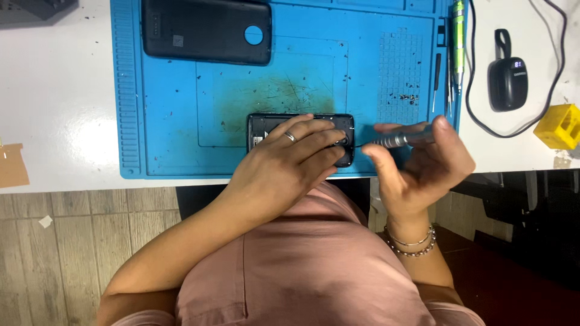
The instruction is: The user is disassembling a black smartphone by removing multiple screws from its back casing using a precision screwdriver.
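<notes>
- The left hand (pixel 290 158) lies flat over an opened black phone (pixel 300 139), fingers spread across its top and pressing it down; the grip is loose and open-palmed, resting on the phone, not curled around it.
- A ring (pixel 290 136) sits on one finger of that hand.
- The phone lies near the front edge of a blue work mat (pixel 169 133) on the white desk (pixel 54 102), mostly hidden under the hand.
- The right hand (pixel 423 163) is closed around a slim grey screwdriver (pixel 402 139), held level, with its tip pointing at the phone's right end, by the left fingertips.
- A beaded bracelet (pixel 414 244) circles the right wrist.
- A black back cover (pixel 206 30) with a round hole lies at the mat's far edge, well apart from the phone.
- A few tiny screws (pixel 408 98) rest on the mat's gridded patch.
- A green-handled tool (pixel 458 36) lies along the mat's right edge.
- Beyond it on the desk are a small black device (pixel 507 81) with a cable and a yellow block (pixel 559 125).
</notes>
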